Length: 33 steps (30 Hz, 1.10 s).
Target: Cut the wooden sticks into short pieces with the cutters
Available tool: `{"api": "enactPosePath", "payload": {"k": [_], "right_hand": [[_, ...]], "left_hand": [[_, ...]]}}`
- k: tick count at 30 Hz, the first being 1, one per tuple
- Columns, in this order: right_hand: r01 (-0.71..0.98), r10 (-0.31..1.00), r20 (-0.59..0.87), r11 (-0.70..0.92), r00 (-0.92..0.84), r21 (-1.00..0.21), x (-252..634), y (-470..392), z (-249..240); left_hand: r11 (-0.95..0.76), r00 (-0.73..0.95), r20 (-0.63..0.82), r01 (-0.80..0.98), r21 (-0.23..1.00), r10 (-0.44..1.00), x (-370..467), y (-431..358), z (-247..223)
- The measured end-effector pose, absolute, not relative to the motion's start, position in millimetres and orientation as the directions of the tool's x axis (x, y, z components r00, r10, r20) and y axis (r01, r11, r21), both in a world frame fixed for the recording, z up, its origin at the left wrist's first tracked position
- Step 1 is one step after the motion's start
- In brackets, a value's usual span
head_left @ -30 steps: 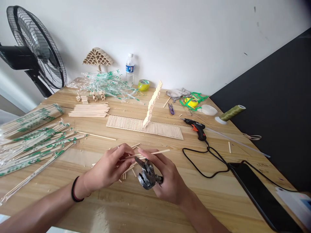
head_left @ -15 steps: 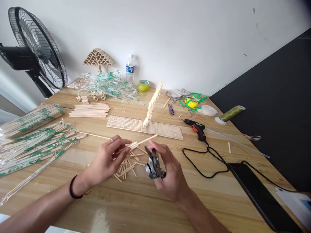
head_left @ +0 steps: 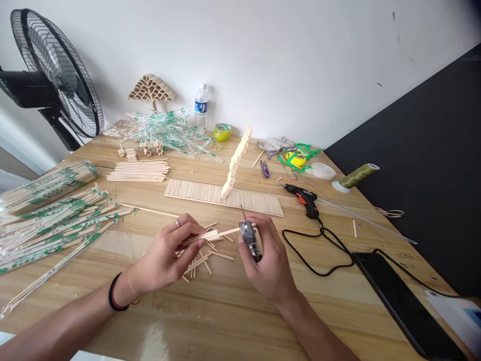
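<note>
Right hand [head_left: 268, 265] had brought the pliers [head_left: 247, 233] onto one stick [head_left: 228, 232], so both met inward of the table's [head_left: 210, 321] near edge; its fingers clamped the pliers, the left hand's [head_left: 163, 255] clamped the stick.

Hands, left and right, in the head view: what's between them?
In the head view, a thin stick spans from the left hand to the pliers in the right hand; short sticks lie scattered on the table below.

Bare desk [head_left: 210, 326] lies open between the forearms [head_left: 80, 318]; ahead, a tilted stick panel [head_left: 236, 163] obstructs, rightward a looped cord [head_left: 326, 275]; loose sticks [head_left: 197, 262] crowd the left hand [head_left: 161, 258], extent beneath unclear.
</note>
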State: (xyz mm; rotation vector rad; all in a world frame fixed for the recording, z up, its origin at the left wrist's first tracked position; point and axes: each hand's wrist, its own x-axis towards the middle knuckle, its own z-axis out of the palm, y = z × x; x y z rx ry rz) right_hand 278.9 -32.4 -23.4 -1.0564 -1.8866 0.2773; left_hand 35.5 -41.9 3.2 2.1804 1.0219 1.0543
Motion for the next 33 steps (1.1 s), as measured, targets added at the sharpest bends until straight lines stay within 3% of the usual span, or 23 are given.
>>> {"api": "enactPosePath", "payload": {"k": [9,33], "right_hand": [[0.466,0.705,0.585,0.707,-0.401,-0.532,274,-37,-28],[0.495,0.681,0.605,0.725,-0.412,-0.479,271,-40,-29]], "left_hand": [[-0.664,0.482,0.483,0.337,0.668,0.731,38,-46,3],[-0.699,0.479,0.52,0.359,0.619,0.707,41,-54,7]]}}
